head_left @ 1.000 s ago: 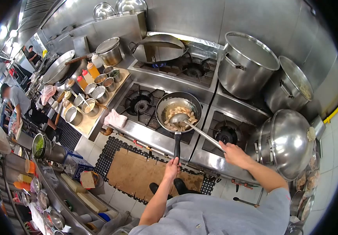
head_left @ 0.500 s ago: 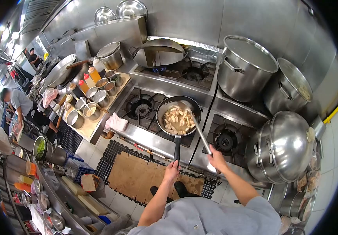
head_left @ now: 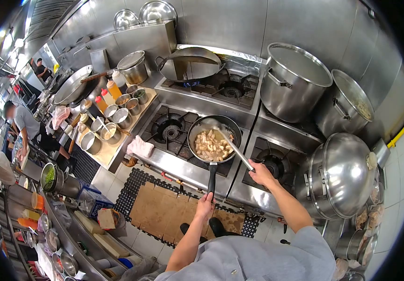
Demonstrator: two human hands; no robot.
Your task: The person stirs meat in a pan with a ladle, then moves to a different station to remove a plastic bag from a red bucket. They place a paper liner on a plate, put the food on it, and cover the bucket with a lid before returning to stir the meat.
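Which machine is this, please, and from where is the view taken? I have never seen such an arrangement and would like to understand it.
There is no machine here: a person works with two bare hands. The camera is worn on the head and looks forward and down. The left hand grips the black handle of a pan. The right hand holds a long metal utensil reaching into it, among pale food pieces. The pan is over a stove. Whether it rests there is hard to tell. Beside the burner lies a cloth; farther left stand metal containers and bottles.
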